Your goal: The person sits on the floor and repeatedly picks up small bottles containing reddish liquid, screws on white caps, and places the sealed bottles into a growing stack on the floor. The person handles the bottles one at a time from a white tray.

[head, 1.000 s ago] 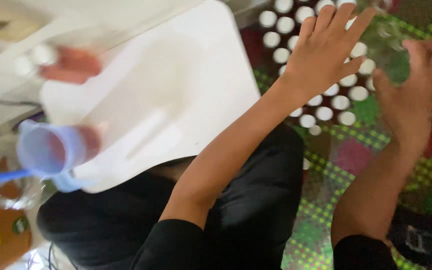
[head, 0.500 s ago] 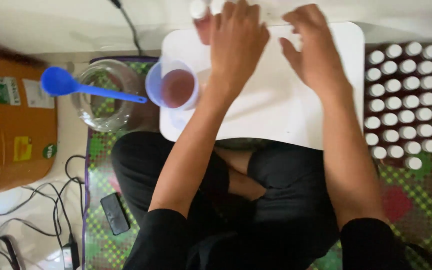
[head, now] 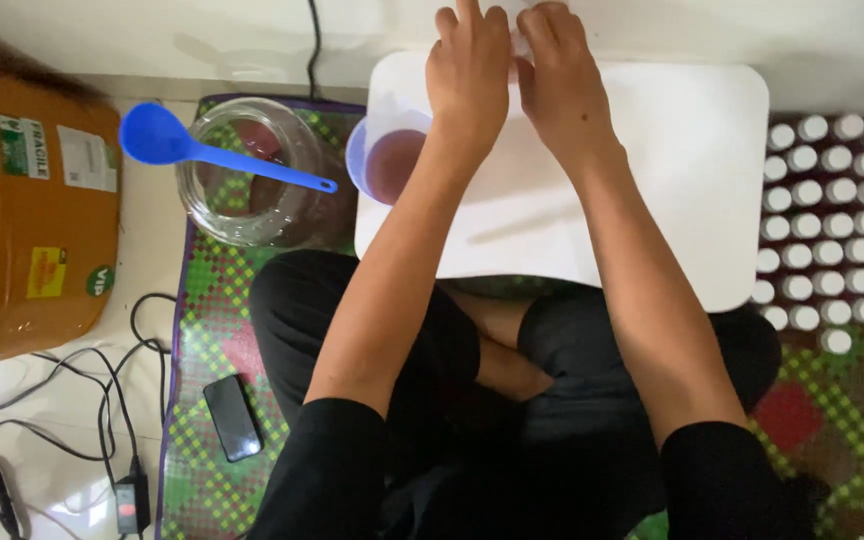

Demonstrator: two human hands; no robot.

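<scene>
Small pale object, barely visible at 12 o'clock on the white rectangular lap table (head: 652,180): pinched between the two hands at the table's far edge; its kind cannot be told.

Left hand (head: 467,70): at 12 o'clock, fingers curled onto the pale object, forearm crossing over the cup.

Right hand (head: 562,80): just beside the left at 1 o'clock, fingers bent against the same object, touching the left hand's fingertips.

Pale blue plastic cup (head: 384,160): at 11 o'clock on the table's left edge, upright, holding reddish-brown liquid, partly covered by the left forearm.

Clear glass jar (head: 242,180): at 10 o'clock, off the table on the green chequered mat (head: 212,320), with a blue plastic ladle (head: 177,145) lying across its rim.

White-capped small bottles (head: 832,220): in rows at 3 o'clock, just beside the table.

Brown cardboard box (head: 32,210): at 9 o'clock.

Black phone (head: 232,417): at 8 o'clock on the mat, near black cables (head: 102,400).
</scene>
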